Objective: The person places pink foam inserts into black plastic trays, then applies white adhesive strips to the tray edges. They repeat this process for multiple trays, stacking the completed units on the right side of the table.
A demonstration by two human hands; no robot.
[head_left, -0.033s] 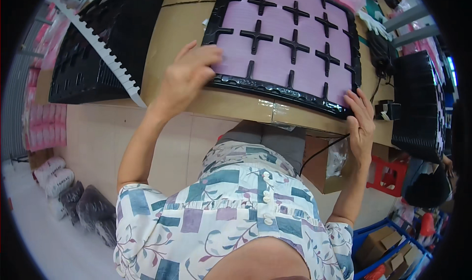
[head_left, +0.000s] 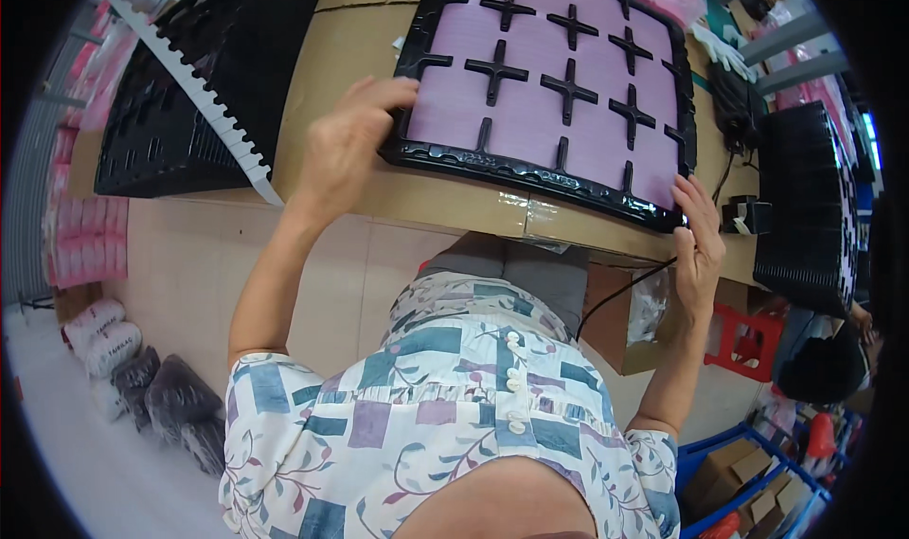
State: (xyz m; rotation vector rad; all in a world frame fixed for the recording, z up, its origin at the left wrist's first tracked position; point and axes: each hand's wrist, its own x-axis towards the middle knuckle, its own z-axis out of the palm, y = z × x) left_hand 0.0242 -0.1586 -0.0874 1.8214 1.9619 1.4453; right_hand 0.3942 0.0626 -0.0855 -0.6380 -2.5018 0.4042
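Leftward of its place in the earlier frame sits the bare left hand (head_left: pixel 348 146), its fingertips now at the left rim, while the glossy black plastic tray (head_left: pixel 511 166) with cross-shaped bars over a pinkish-purple surface (head_left: pixel 535 134) lies marginally farther right on the brown cardboard worktop (head_left: pixel 346 42). The left hand's fingers bend loosely, grip uncertain; the bare right hand (head_left: pixel 699 236) has its fingers at the near right corner, thumb apart beneath, and whether it clamps is unclear; good handling probably means light, even pressure at both sides, keeping fingertips on the rim.
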